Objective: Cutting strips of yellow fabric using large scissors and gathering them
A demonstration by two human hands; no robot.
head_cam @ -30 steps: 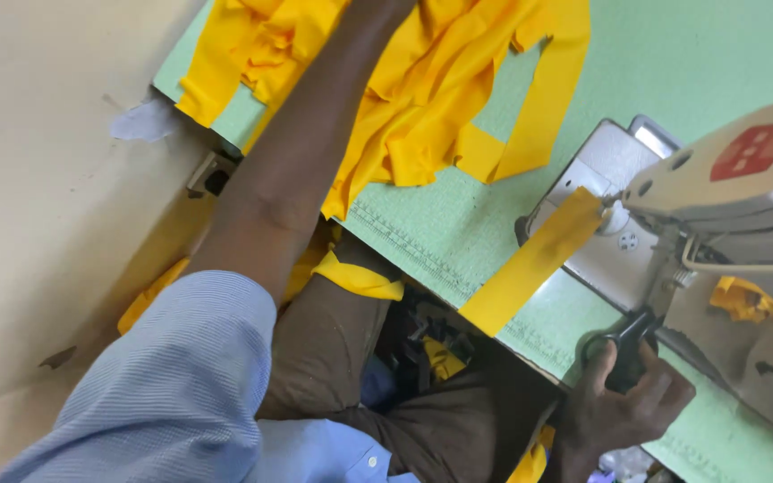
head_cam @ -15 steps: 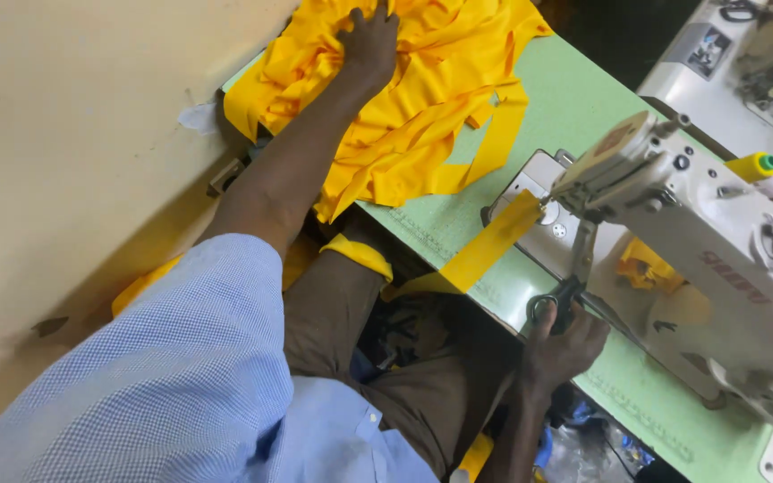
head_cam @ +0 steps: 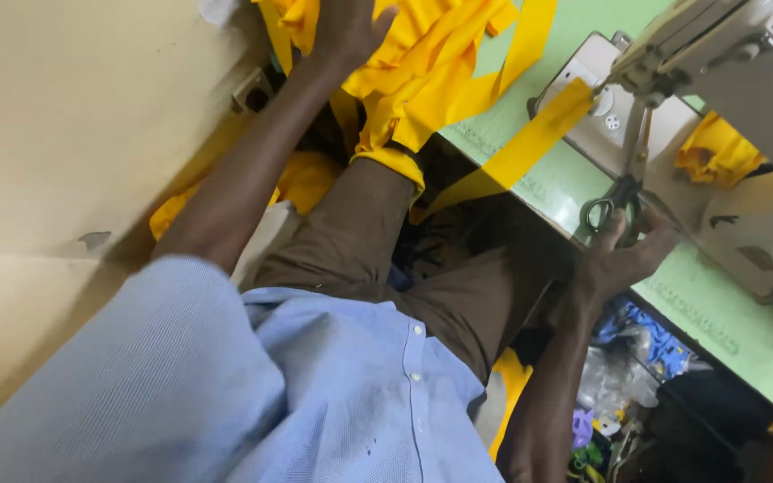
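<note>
Scissors (head_cam: 615, 207) sit at 3 o'clock on the green table's (head_cam: 726, 313) near edge, just under the sewing machine (head_cam: 744, 80), with your right hand (head_cam: 624, 255) curled around their handles. At 12 o'clock your left hand (head_cam: 346, 31) lies on the yellow fabric (head_cam: 431, 72), fingers spread. A yellow strip (head_cam: 530, 143) runs from the machine toward your knee.

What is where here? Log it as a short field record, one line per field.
left hand: flat on the yellow fabric
right hand: holds scissors at the table edge
yellow strip: runs from under the sewing machine head, off the table edge, toward the lap
under table: a clutter of mixed items, hard to tell apart
</note>
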